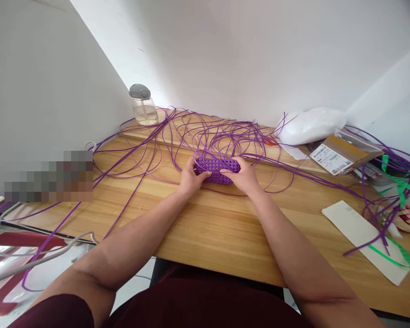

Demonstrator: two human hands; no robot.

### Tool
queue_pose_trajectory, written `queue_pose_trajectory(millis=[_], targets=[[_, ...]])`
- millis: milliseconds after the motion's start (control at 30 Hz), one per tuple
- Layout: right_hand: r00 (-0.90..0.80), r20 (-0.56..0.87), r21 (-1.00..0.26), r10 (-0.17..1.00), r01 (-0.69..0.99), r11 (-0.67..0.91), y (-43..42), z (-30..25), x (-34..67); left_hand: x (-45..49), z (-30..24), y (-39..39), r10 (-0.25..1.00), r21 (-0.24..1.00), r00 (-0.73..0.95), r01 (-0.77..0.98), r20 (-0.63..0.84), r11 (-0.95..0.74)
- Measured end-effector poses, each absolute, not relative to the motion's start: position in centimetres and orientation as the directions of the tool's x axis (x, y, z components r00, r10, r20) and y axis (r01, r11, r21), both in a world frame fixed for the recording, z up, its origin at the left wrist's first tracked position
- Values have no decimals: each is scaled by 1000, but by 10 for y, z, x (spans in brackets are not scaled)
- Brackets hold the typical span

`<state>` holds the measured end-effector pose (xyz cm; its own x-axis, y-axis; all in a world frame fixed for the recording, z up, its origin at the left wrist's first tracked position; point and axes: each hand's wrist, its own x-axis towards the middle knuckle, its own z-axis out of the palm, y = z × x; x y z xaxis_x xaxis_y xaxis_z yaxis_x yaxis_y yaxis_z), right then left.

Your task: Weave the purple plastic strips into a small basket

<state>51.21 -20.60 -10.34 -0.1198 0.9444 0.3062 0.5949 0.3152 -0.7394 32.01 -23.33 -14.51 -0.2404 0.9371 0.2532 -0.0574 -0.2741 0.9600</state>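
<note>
A small purple woven piece (216,166) rests on the wooden table (205,228), with long purple strips (222,134) fanning out of it toward the wall. My left hand (190,178) grips its left end, thumb laid across the weave. My right hand (243,175) holds its right end, fingers curled over the top edge. Both hands are closed on the piece, side by side and nearly touching.
A clear water bottle (144,105) with a grey lid stands at the back left. A white bag (310,125), a labelled parcel (341,155), green strips (398,187) and a white envelope (365,237) lie at the right. Loose purple strips trail off the left edge.
</note>
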Motion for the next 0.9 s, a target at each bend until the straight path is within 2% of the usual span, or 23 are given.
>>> queue_pose_trajectory(millis=[267,400,567,767,900], targets=[[-97,314,-748,944,587,309,-202,-113,511,319,-145,-231,932,961,-238,47,274,-271],[-218,350,-756,911,508,413,-202,-110,518,317,-144,-230,931,953,-204,70,302,-294],[-374,408,-739,833,401,541,-204,-105,520,314,-142,-230,906,933,-238,174,350,-314],[-353,425,-754,834,372,541,-202,-110,516,312,-142,-231,895,915,-260,279,364,-291],[-358,427,-766,830,345,543,-200,-110,517,314,-137,-235,904,931,-257,222,342,-289]])
